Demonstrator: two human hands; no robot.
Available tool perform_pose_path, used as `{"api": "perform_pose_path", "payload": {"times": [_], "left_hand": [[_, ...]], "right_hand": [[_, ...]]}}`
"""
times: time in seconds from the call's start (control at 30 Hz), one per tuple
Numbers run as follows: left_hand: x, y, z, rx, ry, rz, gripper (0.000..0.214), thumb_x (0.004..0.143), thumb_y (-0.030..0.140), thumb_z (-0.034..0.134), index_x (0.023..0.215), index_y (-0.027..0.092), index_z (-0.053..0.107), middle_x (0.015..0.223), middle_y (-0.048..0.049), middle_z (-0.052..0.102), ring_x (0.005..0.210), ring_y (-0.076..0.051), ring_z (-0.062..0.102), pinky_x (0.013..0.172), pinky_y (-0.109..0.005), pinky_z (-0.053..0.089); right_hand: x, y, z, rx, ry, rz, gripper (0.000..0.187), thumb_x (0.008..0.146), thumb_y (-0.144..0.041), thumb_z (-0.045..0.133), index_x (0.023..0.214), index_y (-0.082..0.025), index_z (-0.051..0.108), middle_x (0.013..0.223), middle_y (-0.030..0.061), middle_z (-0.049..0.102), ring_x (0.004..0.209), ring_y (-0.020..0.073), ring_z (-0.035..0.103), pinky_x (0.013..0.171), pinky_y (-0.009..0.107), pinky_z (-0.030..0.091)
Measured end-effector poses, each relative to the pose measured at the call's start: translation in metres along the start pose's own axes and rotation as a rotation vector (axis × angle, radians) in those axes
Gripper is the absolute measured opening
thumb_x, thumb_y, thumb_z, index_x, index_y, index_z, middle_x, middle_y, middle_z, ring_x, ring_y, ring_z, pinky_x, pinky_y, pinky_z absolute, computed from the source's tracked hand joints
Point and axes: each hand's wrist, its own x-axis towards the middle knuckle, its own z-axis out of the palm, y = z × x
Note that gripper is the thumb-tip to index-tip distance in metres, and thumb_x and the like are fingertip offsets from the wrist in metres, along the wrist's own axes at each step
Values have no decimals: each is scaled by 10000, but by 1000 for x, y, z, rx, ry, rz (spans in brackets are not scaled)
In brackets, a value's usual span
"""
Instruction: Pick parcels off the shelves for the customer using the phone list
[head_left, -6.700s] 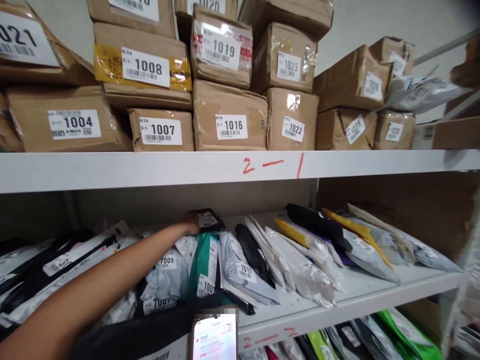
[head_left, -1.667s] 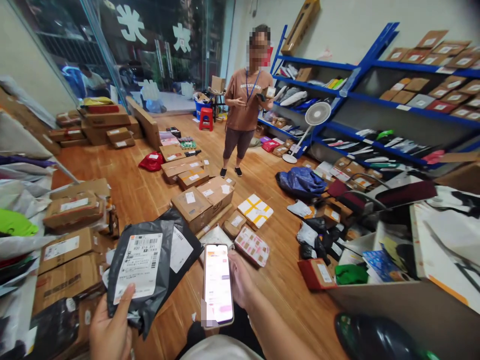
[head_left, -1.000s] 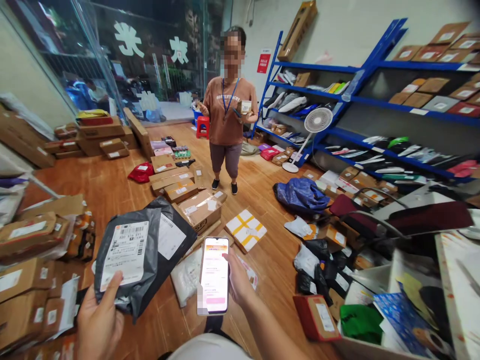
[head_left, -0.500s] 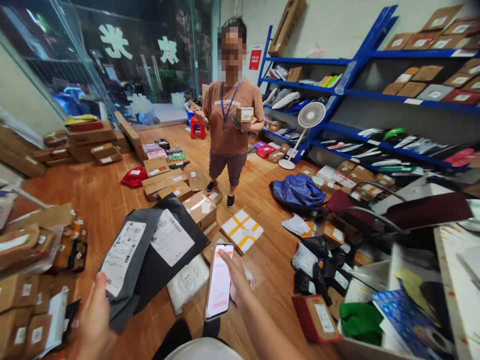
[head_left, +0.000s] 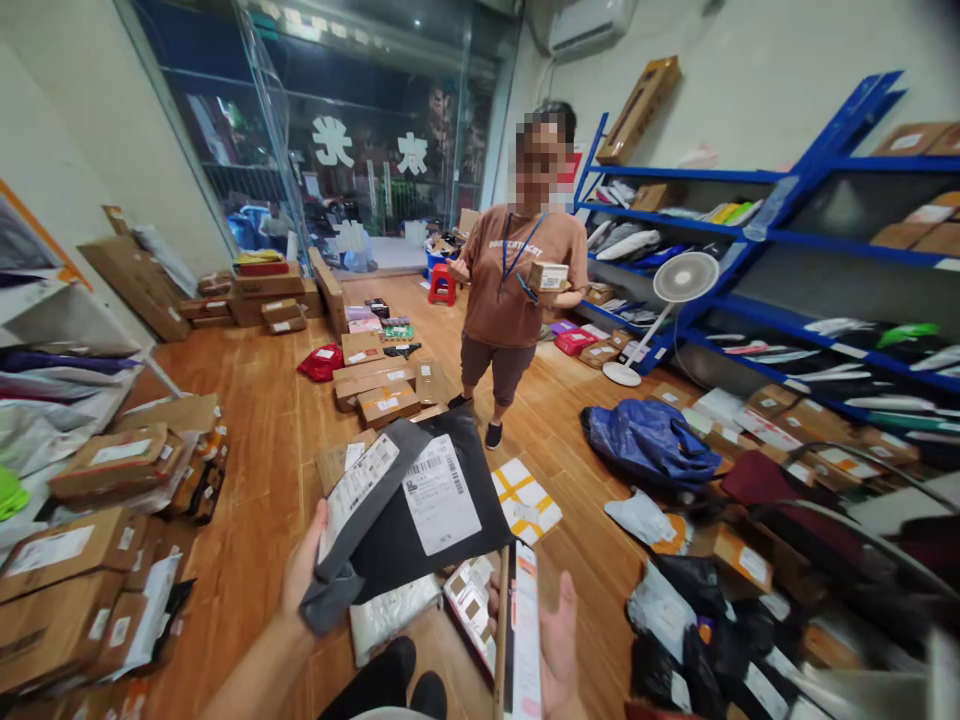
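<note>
In my left hand (head_left: 304,570), closed at the lower left of the middle, are two courier mailer bags: a grey mailer bag (head_left: 367,500) on top and a larger black mailer bag (head_left: 480,480) fanned out behind it. Both carry white printed labels. My right hand (head_left: 556,640) holds a phone (head_left: 526,620) low in front of me, its lit screen seen at a steep angle. The thumb stands off the screen, and fingertips show behind the phone. Beside those fingertips is a pale, square-patterned item (head_left: 472,605); whether it is held I cannot tell.
A person (head_left: 517,290) stands ahead holding a small box (head_left: 549,277). Stacked cartons (head_left: 67,570) line the left. Black parcels (head_left: 690,620) and a blue sack (head_left: 649,440) lie right. Behind are blue shelves (head_left: 675,172) and a fan (head_left: 686,278). A white, yellow-taped parcel (head_left: 525,495) lies ahead.
My view has swung left and up. The phone has turned from screen-facing to nearly edge-on, and my right thumb has come off the screen. The mailer bags stay in my left hand.
</note>
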Motion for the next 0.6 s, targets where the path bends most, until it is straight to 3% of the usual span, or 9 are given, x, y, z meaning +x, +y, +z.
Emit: {"api": "perform_pose_path", "payload": {"times": [0.13, 0.23, 0.47, 0.6], "left_hand": [[16, -6, 2, 118, -9, 529, 449, 691, 611, 625, 817, 182, 673, 758, -45, 714, 720, -202, 666, 623, -265, 543], [29, -10, 6, 173, -94, 763, 551, 659, 716, 570, 808, 191, 640, 759, -60, 696, 731, -226, 649, 655, -304, 534], [44, -8, 29, 236, -142, 889, 522, 739, 694, 495, 801, 185, 592, 778, -92, 672, 728, -217, 624, 664, -303, 504], [54, -7, 58, 238, -184, 874, 455, 774, 628, 479, 816, 183, 566, 783, -91, 649, 762, -234, 629, 692, -327, 514]], "right_hand": [[2, 2, -3, -5, -20, -48, 715, 538, -723, 651, 1039, -213, 667, 1031, 140, 713, 980, 340, 649, 852, 539, 481], [8, 5, -3, 17, 15, -91, 642, 586, -643, 678, 1078, -231, 657, 1054, 135, 708, 979, 331, 654, 886, 548, 464], [9, 6, -13, 94, 82, -197, 528, 641, -541, 690, 1071, -235, 681, 1014, 139, 725, 928, 338, 674, 880, 570, 469], [-2, 3, -10, 175, 105, -255, 449, 640, -483, 725, 1007, -225, 707, 914, 120, 749, 837, 315, 698, 825, 532, 507]]}}
